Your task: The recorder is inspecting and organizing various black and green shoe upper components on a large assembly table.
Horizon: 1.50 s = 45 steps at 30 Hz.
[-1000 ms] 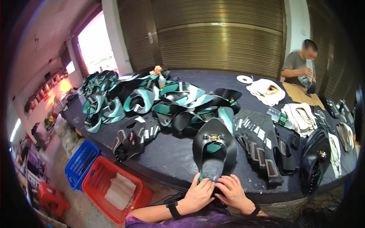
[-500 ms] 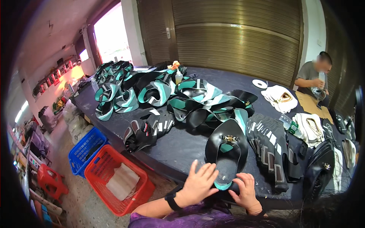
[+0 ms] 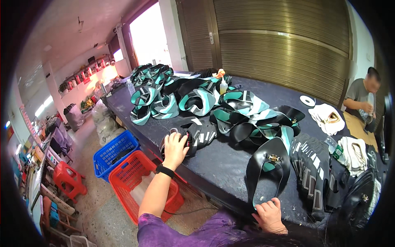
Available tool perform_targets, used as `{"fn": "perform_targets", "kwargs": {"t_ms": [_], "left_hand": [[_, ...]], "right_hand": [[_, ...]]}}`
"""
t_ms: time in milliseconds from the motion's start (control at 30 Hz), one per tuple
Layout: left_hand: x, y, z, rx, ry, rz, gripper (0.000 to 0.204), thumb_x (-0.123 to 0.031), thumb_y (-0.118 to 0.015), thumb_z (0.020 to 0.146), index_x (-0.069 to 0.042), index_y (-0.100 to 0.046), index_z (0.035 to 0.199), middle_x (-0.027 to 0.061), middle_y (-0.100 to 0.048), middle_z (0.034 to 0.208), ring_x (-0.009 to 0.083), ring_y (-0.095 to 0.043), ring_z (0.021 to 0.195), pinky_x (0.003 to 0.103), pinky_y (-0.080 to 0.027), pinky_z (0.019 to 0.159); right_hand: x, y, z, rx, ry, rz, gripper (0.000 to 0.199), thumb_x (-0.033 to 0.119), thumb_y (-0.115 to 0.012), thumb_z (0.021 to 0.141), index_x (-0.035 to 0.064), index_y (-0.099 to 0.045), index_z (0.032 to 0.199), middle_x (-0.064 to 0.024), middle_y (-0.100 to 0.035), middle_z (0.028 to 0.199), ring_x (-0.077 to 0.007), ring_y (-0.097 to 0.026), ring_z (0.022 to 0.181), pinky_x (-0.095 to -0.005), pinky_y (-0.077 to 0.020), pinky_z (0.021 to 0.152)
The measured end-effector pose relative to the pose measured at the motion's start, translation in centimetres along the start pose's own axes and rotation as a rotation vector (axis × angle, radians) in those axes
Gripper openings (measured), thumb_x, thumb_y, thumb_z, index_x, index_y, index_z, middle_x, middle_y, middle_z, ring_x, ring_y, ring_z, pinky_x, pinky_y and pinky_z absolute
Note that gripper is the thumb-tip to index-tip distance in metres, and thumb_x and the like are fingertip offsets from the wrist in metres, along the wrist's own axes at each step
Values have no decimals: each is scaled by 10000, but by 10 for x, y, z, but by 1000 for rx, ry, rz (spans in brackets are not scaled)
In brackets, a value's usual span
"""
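A black shoe upper (image 3: pixel 253 175) with a gold buckle ornament and a patch of teal lining stands near the table's front edge. My right hand (image 3: pixel 269 216) is closed at its rear edge, thumb and fingers pinching the rim. To the left, my left hand (image 3: pixel 175 151) rests with its fingers spread over the near end of a stack of dark grey shoe pieces (image 3: pixel 202 133) with white patches. Its fingertips touch the stack and partly hide that end. Behind them, several teal, grey and black shoe uppers (image 3: pixel 197 103) lie in a heap.
Right of the upper lies a row of overlapping dark pieces (image 3: pixel 306 164). White cloth bundles (image 3: pixel 327 119) and a tape roll (image 3: pixel 307 101) lie beyond. Red (image 3: pixel 173 208) and blue (image 3: pixel 101 166) baskets stand on the floor at left. A person (image 3: pixel 364 96) sits at far right.
My left hand has left the black upper and moved left onto the stack of dark pieces. My right hand stays at the upper's rear edge. The view has turned left.
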<state>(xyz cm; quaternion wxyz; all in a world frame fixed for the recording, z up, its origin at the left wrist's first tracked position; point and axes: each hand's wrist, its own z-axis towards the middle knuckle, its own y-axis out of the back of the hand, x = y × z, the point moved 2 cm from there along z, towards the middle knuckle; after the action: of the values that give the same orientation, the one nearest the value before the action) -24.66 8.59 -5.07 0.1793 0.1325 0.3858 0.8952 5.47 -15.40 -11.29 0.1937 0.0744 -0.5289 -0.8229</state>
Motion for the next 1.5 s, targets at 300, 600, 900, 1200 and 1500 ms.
{"fn": "perform_targets", "kwargs": {"t_ms": [300,600,900,1200,1500], "left_hand": [[0,2,-14,-158,-237,13,303,-141,-673,604,-75,-563,878,110,-534,982,271,-487,989,374,-410,836],[3,9,-10,-67,-394,7,278,-153,-672,588,-60,-552,821,101,-532,971,264,-489,978,360,-407,832],[5,2,-22,-36,-228,-125,251,-120,-709,556,-65,-545,739,91,-512,949,275,-461,1012,385,-379,862],[-4,19,96,-194,70,-711,147,-130,-549,748,-10,-511,673,129,-515,671,285,-491,696,370,-379,635],[-187,16,-19,287,-555,-790,64,-121,-529,740,-80,-483,756,94,-504,687,291,-492,636,351,-377,586]], "right_hand": [[-28,60,-21,-99,-64,236,372,174,-751,471,58,-551,763,-57,-531,728,-250,-528,773,-480,-306,919],[-62,107,-78,-494,-772,1190,728,185,-728,644,-44,-339,1216,-120,-483,1138,-209,-487,1042,-326,-366,919],[-66,145,-91,-811,-513,1510,642,205,-656,736,-31,-313,1224,-186,-450,1189,-286,-465,1098,-386,-334,977],[-57,152,-75,-925,-527,1484,582,149,-640,733,-67,-349,1189,-160,-495,1124,-230,-519,1011,-344,-383,911],[-28,137,-50,-820,-552,1299,602,184,-717,635,-57,-426,1104,-83,-543,998,-153,-520,926,-282,-389,862]]}}
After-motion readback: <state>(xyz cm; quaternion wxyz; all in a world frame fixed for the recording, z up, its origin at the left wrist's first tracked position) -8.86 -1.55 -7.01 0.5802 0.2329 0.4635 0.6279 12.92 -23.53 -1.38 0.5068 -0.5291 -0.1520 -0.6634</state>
